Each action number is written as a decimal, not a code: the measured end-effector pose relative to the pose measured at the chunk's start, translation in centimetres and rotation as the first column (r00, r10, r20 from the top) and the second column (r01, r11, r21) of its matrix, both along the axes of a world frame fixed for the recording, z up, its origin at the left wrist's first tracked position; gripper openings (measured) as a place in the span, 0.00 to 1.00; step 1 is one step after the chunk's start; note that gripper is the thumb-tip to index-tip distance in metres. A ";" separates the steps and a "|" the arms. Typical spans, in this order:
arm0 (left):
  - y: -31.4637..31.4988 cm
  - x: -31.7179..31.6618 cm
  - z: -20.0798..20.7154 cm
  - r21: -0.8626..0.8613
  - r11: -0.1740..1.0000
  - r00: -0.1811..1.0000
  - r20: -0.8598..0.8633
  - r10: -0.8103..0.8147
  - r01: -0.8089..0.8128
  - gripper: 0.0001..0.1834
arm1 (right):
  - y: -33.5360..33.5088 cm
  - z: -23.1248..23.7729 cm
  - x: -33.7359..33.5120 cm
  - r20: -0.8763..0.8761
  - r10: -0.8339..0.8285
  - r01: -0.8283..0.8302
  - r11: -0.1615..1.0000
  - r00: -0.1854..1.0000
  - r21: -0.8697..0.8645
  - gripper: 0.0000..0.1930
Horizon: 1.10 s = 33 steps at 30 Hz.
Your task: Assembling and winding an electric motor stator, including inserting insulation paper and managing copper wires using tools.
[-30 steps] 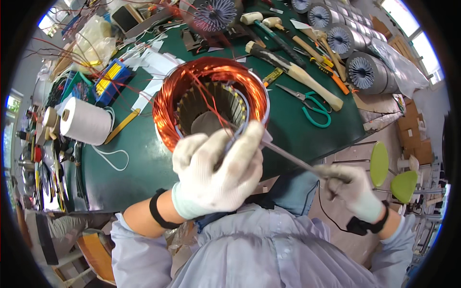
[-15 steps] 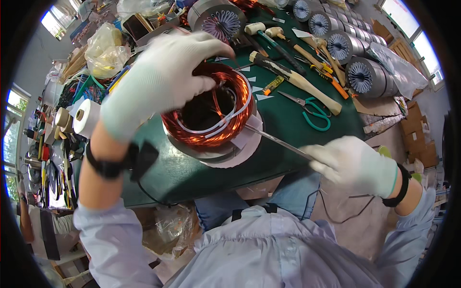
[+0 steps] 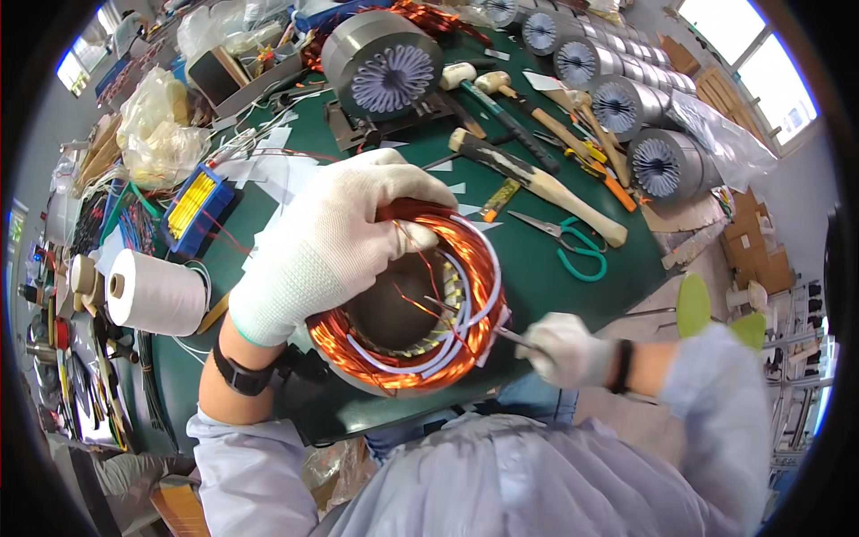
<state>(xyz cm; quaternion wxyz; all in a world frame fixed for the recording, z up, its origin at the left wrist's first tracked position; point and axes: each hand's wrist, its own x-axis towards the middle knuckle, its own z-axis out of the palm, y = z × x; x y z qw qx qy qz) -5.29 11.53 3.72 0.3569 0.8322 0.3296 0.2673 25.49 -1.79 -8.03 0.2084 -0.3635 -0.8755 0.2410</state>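
A motor stator with a thick ring of copper windings (image 3: 474, 259) sits tilted on the table's near edge, its round bore showing. White sleeving (image 3: 490, 295) runs along the ring, and loose copper wire ends stick up in the opening. My gloved left hand (image 3: 349, 233) is closed over the ring's far left rim, fingers outside and thumb toward the bore. At the stator's right side, my gloved right hand (image 3: 568, 351) is wrapped round a thin metal rod (image 3: 510, 336). The rod's tip is hidden at the edge of the windings. This hand is slightly blurred.
Scissors with green handles (image 3: 573, 243), a hammer (image 3: 537, 183) and a yellow cutter (image 3: 499, 199) lie to the right. Another stator (image 3: 383, 67) stands behind, with rows of more at far right. A white thread spool (image 3: 159, 294) and a blue box (image 3: 195, 208) are on the left.
My left hand has come down onto the copper ring. The stator has tilted, showing more of its bore. My right hand has moved in close to it, with less of the rod visible.
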 end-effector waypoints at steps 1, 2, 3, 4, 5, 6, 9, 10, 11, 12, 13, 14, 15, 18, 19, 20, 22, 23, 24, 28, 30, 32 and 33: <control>-0.3 0.4 0.4 0.013 1.000 1.000 0.018 -0.011 0.011 0.18 | -0.8 -0.5 -0.3 -0.054 -0.032 0.033 0.999 0.998 0.024 0.03; -0.3 0.4 0.8 0.040 0.999 0.999 -0.043 -0.011 0.013 0.18 | -0.7 -1.0 -1.2 -0.142 -0.031 0.037 0.998 0.989 0.041 0.04; -0.3 0.4 1.1 0.067 0.998 0.994 -0.106 -0.010 0.018 0.18 | -0.5 -0.7 -1.4 -0.161 -0.010 0.019 0.999 0.987 0.051 0.04; -0.3 0.4 1.1 0.015 1.000 0.998 -0.063 0.024 -0.023 0.18 | -0.2 0.0 -1.3 -0.137 -0.050 0.056 0.997 0.989 0.043 0.04; -0.2 -0.3 0.6 0.056 0.996 0.995 -0.061 0.073 -0.069 0.18 | -0.3 0.9 -1.5 -0.112 -0.100 0.103 0.994 0.989 0.024 0.04; -0.4 -1.1 0.6 0.100 0.989 0.991 -0.059 0.118 -0.112 0.17 | 0.0 2.2 -1.7 -0.066 -0.092 0.096 0.994 0.994 0.057 0.06; -3.8 -1.3 0.6 0.489 0.777 0.879 -0.042 0.475 -0.396 0.19 | 0.7 4.3 -0.4 -0.033 -0.084 0.088 0.986 0.996 0.141 0.08; -5.6 -0.9 0.5 0.662 0.609 0.825 0.024 0.565 -0.436 0.19 | 0.7 4.1 0.3 -0.031 -0.100 0.102 0.989 0.995 0.107 0.08; -7.8 -0.5 -0.2 0.731 0.480 0.805 0.159 0.571 -0.485 0.17 | 0.8 4.4 0.8 0.003 -0.114 0.113 0.987 0.993 0.113 0.10; -10.4 -0.6 -1.0 0.782 0.325 0.774 0.293 0.562 -0.533 0.14 | 0.7 5.4 0.7 0.041 -0.125 0.122 0.990 0.991 0.072 0.12; -12.9 -1.1 -3.5 0.721 0.381 0.794 0.394 0.463 -0.579 0.11 | 0.9 5.7 0.4 0.060 -0.122 0.118 0.990 0.991 0.073 0.12; -15.3 -1.3 -3.7 0.888 0.288 0.827 0.160 0.538 -0.359 0.07 | 0.8 6.3 0.4 0.090 -0.125 0.118 0.990 0.988 0.071 0.13; -15.6 -0.5 -4.5 0.951 0.157 0.826 0.140 0.546 -0.266 0.07 | 0.5 7.4 0.3 0.095 -0.130 0.128 0.991 0.987 0.032 0.13; -15.0 3.5 -5.6 0.991 0.056 0.760 0.054 0.648 -0.118 0.06 | 0.2 5.7 0.6 0.161 -0.114 0.098 0.990 0.980 0.106 0.13; -14.8 4.9 -5.5 0.985 0.134 0.687 -0.020 0.726 -0.113 0.08 | -0.1 5.7 0.7 0.168 -0.128 0.111 0.988 0.977 0.105 0.13; -14.6 5.5 -4.7 0.950 0.287 0.594 -0.159 0.788 -0.127 0.10 | -0.5 5.8 0.7 0.166 -0.135 0.120 0.988 0.977 0.098 0.12; -13.1 4.9 -5.4 0.899 0.340 0.720 -0.041 0.692 -0.276 0.09 | -1.6 6.4 1.0 0.172 -0.146 0.133 0.987 0.974 0.086 0.12; -13.2 4.1 -5.8 0.919 0.310 0.753 -0.024 0.658 -0.242 0.09 | -2.1 6.8 1.5 0.158 -0.109 0.092 0.990 0.981 0.109 0.11; -13.5 3.2 -6.1 0.936 0.283 0.788 -0.008 0.616 -0.212 0.10 | -2.8 6.9 2.2 0.149 -0.077 0.057 0.990 0.986 0.131 0.11; -13.4 -4.7 -5.8 0.903 0.408 0.876 -0.082 0.476 -0.137 0.13 | -6.9 7.7 4.5 0.015 -0.440 0.422 0.848 0.898 -0.321 0.17; -11.6 -5.9 -4.2 0.714 0.687 0.940 -0.129 0.317 -0.134 0.15 | -7.6 7.1 3.8 -0.052 -0.489 0.439 0.821 0.871 -0.365 0.19; -9.6 -6.8 -4.0 0.715 0.699 0.968 -0.167 0.187 -0.012 0.17 | -7.9 7.1 3.2 -0.117 -0.537 0.452 0.793 0.836 -0.408 0.21; -10.0 -6.3 -3.6 0.745 0.667 0.954 -0.187 0.235 -0.018 0.19 | -8.0 7.2 3.0 -0.135 -0.449 0.377 0.852 0.883 -0.364 0.24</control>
